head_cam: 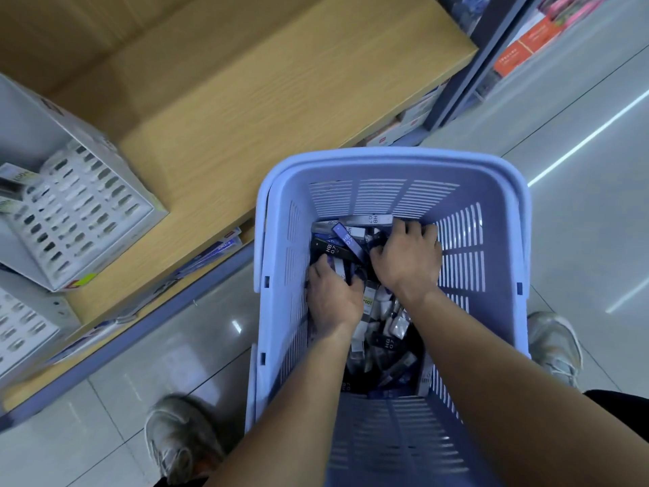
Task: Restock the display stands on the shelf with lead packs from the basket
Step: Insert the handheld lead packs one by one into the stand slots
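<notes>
A light purple plastic basket [393,170] stands on the floor in front of me, its bottom covered with several black, purple and white lead packs [384,332]. Both my hands are down inside it. My left hand [333,297] is curled on a few packs at the left of the pile. My right hand [409,258] lies over the packs at the far end, fingers bent around them. On the wooden shelf [281,100] at left stands a white display stand [77,209] with rows of slots, some holding packs. A second stand [21,328] sits below it at the frame edge.
The shelf's right half is bare wood. Booklets and boxes lie on lower shelves under it. A blue-grey upright and more shelving with orange boxes [519,51] stand at the back right. My shoes [175,437] rest on the glossy tiled floor on both sides of the basket.
</notes>
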